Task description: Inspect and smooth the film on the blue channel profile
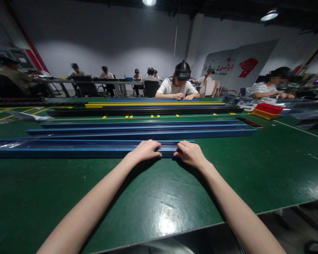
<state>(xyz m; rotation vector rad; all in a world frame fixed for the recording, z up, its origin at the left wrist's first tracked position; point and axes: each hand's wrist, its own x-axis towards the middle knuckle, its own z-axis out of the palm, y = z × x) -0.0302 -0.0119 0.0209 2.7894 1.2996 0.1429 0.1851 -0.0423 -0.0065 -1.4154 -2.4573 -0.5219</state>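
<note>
Glossy green table (148,208), blue rails (137,132), perhaps a workshop hall.

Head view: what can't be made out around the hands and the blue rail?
- Fingertips of left hand and right hand: curled over the nearest blue rail, hidden behind knuckles, so the grip is unclear.
- Rail's left end: cut off by the frame edge.
- Rail's inside: glare and shallow angle hide it.
- Red tray contents: too small.
- Wall poster text: blurred.
</note>
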